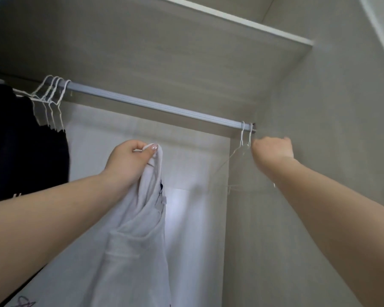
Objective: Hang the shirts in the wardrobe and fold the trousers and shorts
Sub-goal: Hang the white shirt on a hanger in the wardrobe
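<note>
We're at the wardrobe rail (155, 105), both hands up.
Left hand (129, 161) pinches the white shirt (140, 240), which hangs below the rail; right hand (273, 149) looks closed near a wire hanger (242, 138) at the rail's right end, grip blurred.

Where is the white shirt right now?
The white shirt hangs from the person's left hand, low in the middle of the head view, below the wardrobe rail and right of the dark clothes.
</note>
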Available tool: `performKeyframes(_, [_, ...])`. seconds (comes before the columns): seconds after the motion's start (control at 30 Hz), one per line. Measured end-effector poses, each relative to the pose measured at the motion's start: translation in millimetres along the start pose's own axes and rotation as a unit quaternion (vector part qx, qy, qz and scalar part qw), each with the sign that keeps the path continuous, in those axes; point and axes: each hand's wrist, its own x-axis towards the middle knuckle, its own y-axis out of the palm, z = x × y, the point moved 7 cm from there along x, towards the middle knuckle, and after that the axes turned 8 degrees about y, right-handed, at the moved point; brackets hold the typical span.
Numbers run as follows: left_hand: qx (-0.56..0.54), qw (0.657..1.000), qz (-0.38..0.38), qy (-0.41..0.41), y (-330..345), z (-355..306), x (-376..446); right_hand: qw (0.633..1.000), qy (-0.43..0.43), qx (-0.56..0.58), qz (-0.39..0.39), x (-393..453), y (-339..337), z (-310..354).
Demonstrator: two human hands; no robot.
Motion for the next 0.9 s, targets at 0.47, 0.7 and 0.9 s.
performKeyframes(0.47, [-0.025, 0.999, 0.006, -0.032, 1, 10, -4, 0.999, 0.005, -0.048, 0.008, 16, 38, -4])
performKeyframes(0.7, [-0.02, 0.999, 0.004, -0.043, -1, 18, -4, 0.99, 0.064, 0.128, -0.004, 21, 35, -12])
performKeyframes(0.9, [0.007, 0.999, -0.006, -0.053, -6, 26, -9, 0.978, 0.0, 0.177, -0.114, 22, 15, -2])
